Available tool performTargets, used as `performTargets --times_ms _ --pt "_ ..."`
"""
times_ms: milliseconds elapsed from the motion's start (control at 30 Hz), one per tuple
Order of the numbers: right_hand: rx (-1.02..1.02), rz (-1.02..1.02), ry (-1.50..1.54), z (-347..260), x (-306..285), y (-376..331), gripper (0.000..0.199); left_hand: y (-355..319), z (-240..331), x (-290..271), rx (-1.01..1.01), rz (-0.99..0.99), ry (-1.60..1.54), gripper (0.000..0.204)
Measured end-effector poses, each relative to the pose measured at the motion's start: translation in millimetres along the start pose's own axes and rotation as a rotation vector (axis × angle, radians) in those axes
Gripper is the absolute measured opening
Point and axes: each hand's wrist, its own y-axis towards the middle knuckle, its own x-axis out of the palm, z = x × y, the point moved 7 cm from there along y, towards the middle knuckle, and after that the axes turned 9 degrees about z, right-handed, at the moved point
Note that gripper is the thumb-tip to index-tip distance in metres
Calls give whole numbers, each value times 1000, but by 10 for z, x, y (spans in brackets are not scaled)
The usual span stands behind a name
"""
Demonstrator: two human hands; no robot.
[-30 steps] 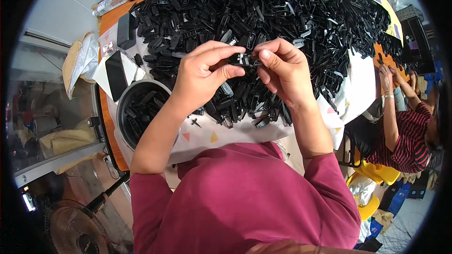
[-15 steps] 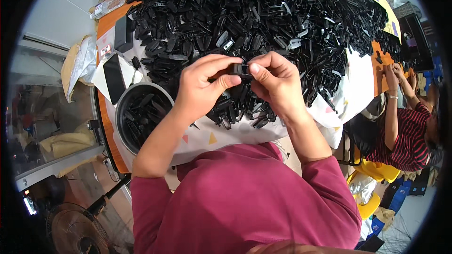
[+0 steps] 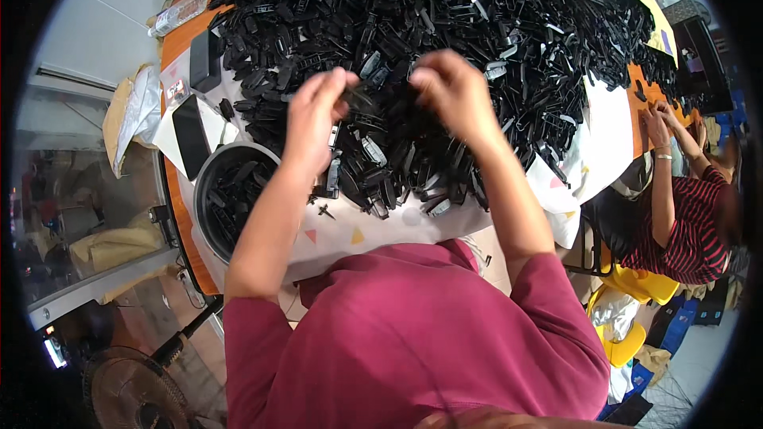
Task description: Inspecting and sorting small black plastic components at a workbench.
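Both my hands hover apart over a big heap of small black plastic parts. My left hand is at the heap's near left part, its thumb and fingertips drawn up toward each other. A dark smear beside those fingertips blends into the heap, so I cannot make out whether a part is held. To the right, my right hand is bent with curled fingers, blurred by motion, and whatever may be in it is hidden. A round grey bowl with more black parts stands by my left forearm.
At the left lie a phone, a dark box and a clear plastic bottle. A pale patterned cloth covers the near table edge. At the right, a co-worker in a striped shirt reaches over the orange tabletop.
My hands, which were together around a small black part, have come apart. The left has shifted left and the right has moved up over the heap.
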Motion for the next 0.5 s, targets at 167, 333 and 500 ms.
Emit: performTargets --times_ms 167,333,500 --pt "97 74 -760 197 -32 665 38 564 218 93 612 119 780 19" --pt "142 137 -611 357 -15 710 40 614 72 322 460 -33 1088 26" --pt "231 103 -588 472 46 757 33 620 168 348 506 -48 1167 21"
